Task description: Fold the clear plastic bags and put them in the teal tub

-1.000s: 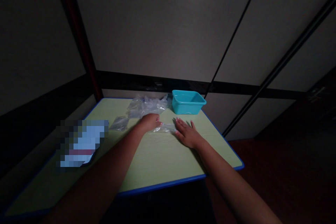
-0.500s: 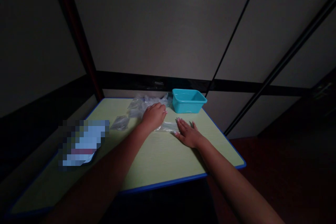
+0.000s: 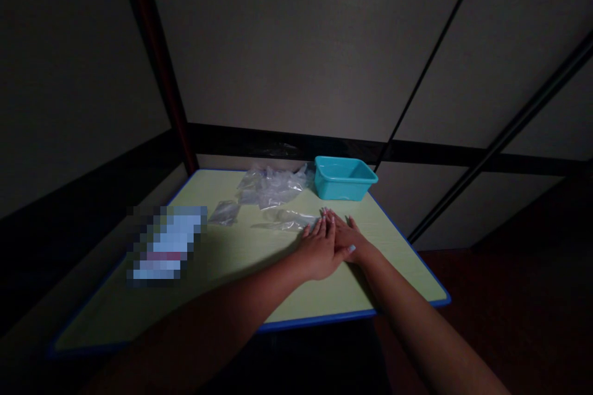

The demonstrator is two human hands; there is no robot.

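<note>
A clear plastic bag [image 3: 290, 220] lies flat on the table, its right end under my hands. My right hand [image 3: 347, 239] rests palm down there with its fingers stretched out. Across its near side lies my left hand [image 3: 319, 254], fingers extended and thumb apart, overlapping the right hand. Behind the flat bag is a loose heap of clear plastic bags [image 3: 273, 185]. To the left sits a small folded plastic bag [image 3: 225, 213]. What lies directly beneath my palms is hidden.
A turquoise plastic basket [image 3: 345, 190] stands at the table's back right. On the left lies a pixelated flat object [image 3: 169, 244]. The pale yellow table [image 3: 250, 259] has a blue edge, and a panelled wall [image 3: 287, 62] rises behind it.
My left hand has moved right and nearer, from the left part of the flat bag onto my right hand, and its fingers have straightened. The view has shifted slightly; my right hand stays on the bag.
</note>
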